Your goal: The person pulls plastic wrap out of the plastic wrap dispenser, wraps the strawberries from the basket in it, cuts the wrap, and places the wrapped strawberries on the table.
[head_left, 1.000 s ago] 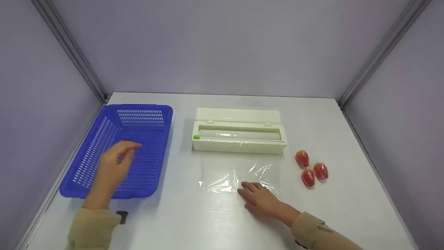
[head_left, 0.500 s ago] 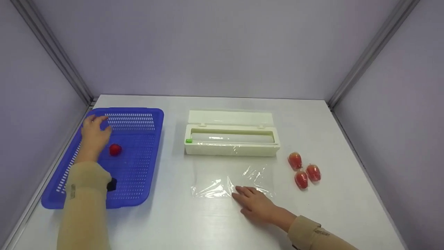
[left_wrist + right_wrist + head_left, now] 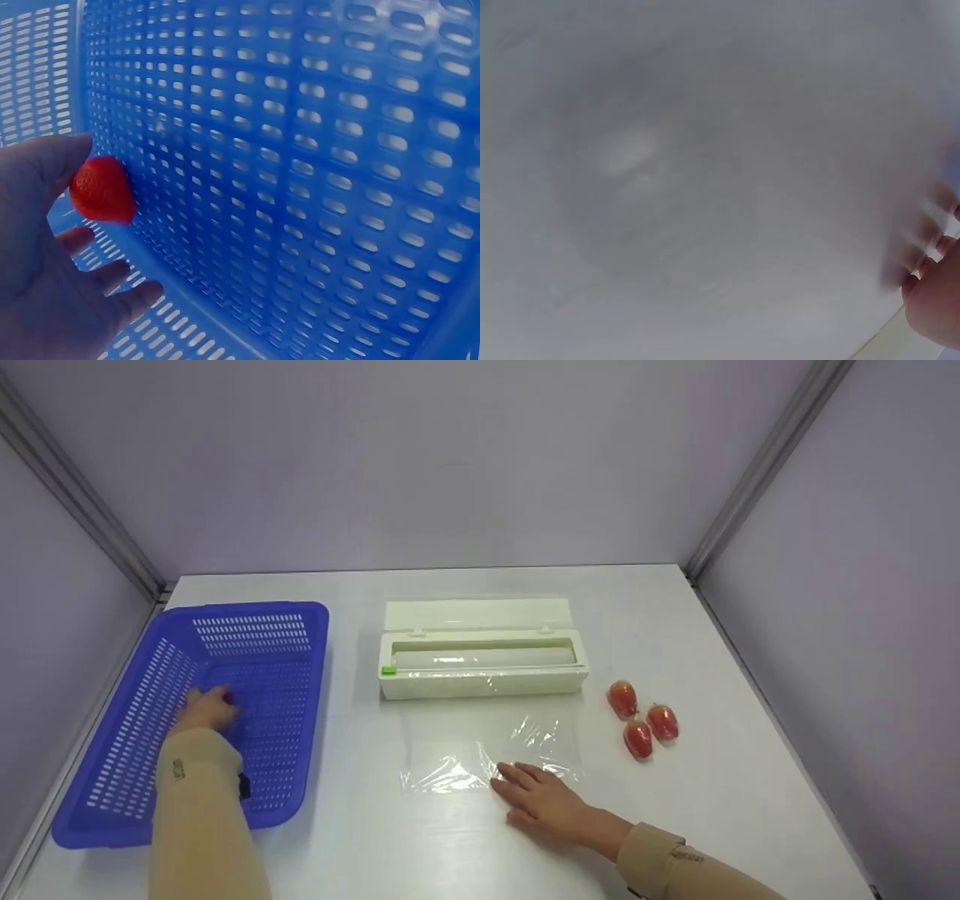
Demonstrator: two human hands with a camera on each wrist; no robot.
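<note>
My left hand [image 3: 206, 711] reaches down inside the blue basket [image 3: 320, 697]. Thumb and fingers close around a red strawberry [image 3: 103, 190] near the basket floor. In the left wrist view the thumb lies along its upper side, the other fingers curve below, and the index finger is hidden. My right hand [image 3: 546, 804] lies flat, fingers spread, on the near edge of a clear sheet of plastic wrap [image 3: 465, 750]. That sheet comes out of a white wrap dispenser [image 3: 480, 685] with its lid raised. Only fingertips of this hand show in the right wrist view.
Three small red apples [image 3: 637, 739] in shiny film lie together to the right of the dispenser. A green slider [image 3: 388, 670] sits at the dispenser's left end. Grey panels [image 3: 450, 465] wall in the white table [image 3: 420, 855] at the back and both sides.
My left hand crossed over the basket towards its far left, then lowered onto the strawberry. The right hand stays on the wrap. The whole head view has shifted.
</note>
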